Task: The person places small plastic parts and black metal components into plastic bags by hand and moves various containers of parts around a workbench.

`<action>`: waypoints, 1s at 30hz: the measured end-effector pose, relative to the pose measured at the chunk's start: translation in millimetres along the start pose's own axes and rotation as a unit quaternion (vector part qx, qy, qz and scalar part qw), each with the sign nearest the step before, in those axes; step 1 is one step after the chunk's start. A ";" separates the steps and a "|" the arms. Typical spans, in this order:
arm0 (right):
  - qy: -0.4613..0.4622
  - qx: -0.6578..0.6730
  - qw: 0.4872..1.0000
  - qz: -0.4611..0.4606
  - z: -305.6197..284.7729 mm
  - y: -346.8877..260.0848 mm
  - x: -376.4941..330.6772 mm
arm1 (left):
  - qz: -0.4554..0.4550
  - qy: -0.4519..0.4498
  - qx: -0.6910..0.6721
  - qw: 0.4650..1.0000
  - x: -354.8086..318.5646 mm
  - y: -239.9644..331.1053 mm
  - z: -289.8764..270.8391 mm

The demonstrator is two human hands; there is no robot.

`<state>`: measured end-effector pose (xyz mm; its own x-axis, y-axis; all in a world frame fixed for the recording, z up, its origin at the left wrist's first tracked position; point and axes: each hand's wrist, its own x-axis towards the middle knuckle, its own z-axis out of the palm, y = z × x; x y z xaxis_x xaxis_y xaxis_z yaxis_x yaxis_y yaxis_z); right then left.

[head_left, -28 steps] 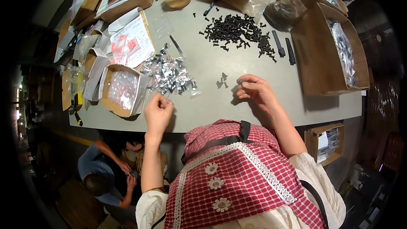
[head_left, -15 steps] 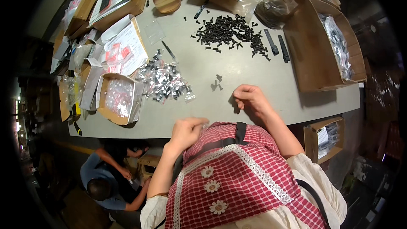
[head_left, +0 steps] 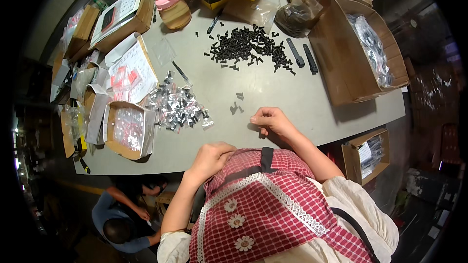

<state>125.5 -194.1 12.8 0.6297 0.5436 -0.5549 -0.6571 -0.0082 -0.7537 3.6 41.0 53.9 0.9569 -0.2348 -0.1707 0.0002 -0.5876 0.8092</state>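
My right hand [head_left: 271, 119] pinches something small, perhaps a black screw, near loose screws [head_left: 236, 107]; my left hand [head_left: 210, 158] rests curled at the table edge [head_left: 161, 163], seemingly empty.

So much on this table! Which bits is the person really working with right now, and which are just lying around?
In use:
- right hand, fingers pinched together on the table
- few loose dark screws just beside it
- left hand, at the table edge against the red checked apron

Lying about:
- big screw pile
- small filled bags
- large cardboard box
- pink-lidded jar
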 end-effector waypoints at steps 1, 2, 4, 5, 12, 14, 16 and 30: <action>0.006 -0.003 1.000 -0.003 -0.7 1.0 1.2 | 0.007 0.013 -0.003 1.000 1.0 -3.2 0.9; 0.011 -0.006 1.000 -0.007 -1.5 1.6 2.1 | 0.014 0.027 -0.006 1.000 1.6 -5.8 1.6; 0.019 0.012 1.000 -0.010 -3.6 4.1 1.7 | -0.011 0.065 0.000 0.998 0.6 -10.3 4.0; 0.022 0.021 0.999 -0.012 -4.4 4.8 1.7 | -0.024 0.085 0.003 0.996 0.1 -11.2 4.1; 0.034 -0.002 0.999 -0.012 0.4 1.9 3.8 | -0.046 0.189 0.111 0.975 1.4 -5.4 -3.5; 0.050 -0.008 0.999 -0.009 4.7 0.6 3.1 | -0.070 0.180 0.079 0.978 2.1 -2.4 -5.1; 0.054 -0.013 0.998 -0.018 4.0 2.9 2.5 | -0.041 0.191 0.036 0.980 2.9 -0.9 0.5; 0.040 0.003 0.999 -0.025 6.1 11.3 5.0 | -0.070 0.254 0.071 0.962 -13.3 11.7 9.0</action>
<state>118.7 -186.4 3.7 0.6925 0.4737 -0.5441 -0.6267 0.0215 -0.7790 -11.8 30.3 60.6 0.9688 0.2419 0.0544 0.1339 -0.6949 0.7065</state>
